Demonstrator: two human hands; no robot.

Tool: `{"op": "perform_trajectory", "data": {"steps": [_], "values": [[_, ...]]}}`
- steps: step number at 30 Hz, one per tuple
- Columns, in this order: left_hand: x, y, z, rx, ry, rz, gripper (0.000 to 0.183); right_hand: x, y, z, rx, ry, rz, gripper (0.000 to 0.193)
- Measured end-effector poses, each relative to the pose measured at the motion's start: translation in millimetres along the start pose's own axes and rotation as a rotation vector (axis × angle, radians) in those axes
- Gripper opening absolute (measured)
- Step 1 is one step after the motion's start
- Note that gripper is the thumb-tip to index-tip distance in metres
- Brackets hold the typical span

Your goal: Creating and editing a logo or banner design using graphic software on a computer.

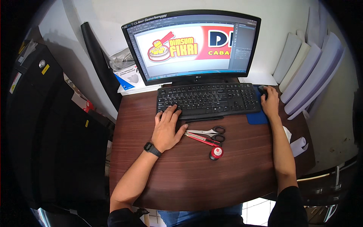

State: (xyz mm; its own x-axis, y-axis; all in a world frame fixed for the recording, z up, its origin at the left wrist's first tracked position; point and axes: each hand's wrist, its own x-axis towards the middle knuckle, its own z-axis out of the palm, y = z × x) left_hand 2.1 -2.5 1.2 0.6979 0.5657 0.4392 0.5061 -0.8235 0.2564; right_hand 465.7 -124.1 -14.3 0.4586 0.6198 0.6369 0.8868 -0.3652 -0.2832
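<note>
Left fingers: we see the left hand [166,128] lying flat and loosely spread, its fingertips [172,109] on the lower left keys of the black keyboard [208,99]; they hold nothing.
Left thumb: it points out to the right, just beside the tip of the scissors [209,132], and we cannot tell whether they touch.
Left wrist: a dark watch [152,148] sits on it, with the forearm running down to the near edge of the desk.
Right fingers: the right hand [270,102] is cupped over the black mouse [262,90], which shows only at its far left tip; we take the fingers to be curled narrowly on it.
Mouse place: it rests on a blue pad [257,118] at the right end of the keyboard, under the palm.
Keyboard place: it lies across the far middle of the brown wooden desk [196,178], just in front of the monitor [193,45], between our two hands.
Near the left hand: the scissors and a red cutter knife [202,139] lie side by side just below the keyboard; a small red-topped stamp [216,153] stands just nearer to us.
Further out: rolls of white paper [306,72] lean at the right wall, a smaller roll [299,145] lies at the desk's right edge, and black machines [45,132] fill the left.
</note>
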Motion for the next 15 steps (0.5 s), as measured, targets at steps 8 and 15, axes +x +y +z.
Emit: {"op": "perform_trajectory", "data": {"steps": [8, 15], "values": [[-0.6, -1.0, 0.8, 0.001, 0.011, 0.009, 0.058, 0.7, 0.5, -0.5, -0.005, -0.032, 0.011, 0.037], [-0.7, -2.4, 0.9, 0.008, 0.013, 0.013, 0.058, 0.5, 0.5, 0.5, -0.006, -0.013, 0.004, 0.038]]}}
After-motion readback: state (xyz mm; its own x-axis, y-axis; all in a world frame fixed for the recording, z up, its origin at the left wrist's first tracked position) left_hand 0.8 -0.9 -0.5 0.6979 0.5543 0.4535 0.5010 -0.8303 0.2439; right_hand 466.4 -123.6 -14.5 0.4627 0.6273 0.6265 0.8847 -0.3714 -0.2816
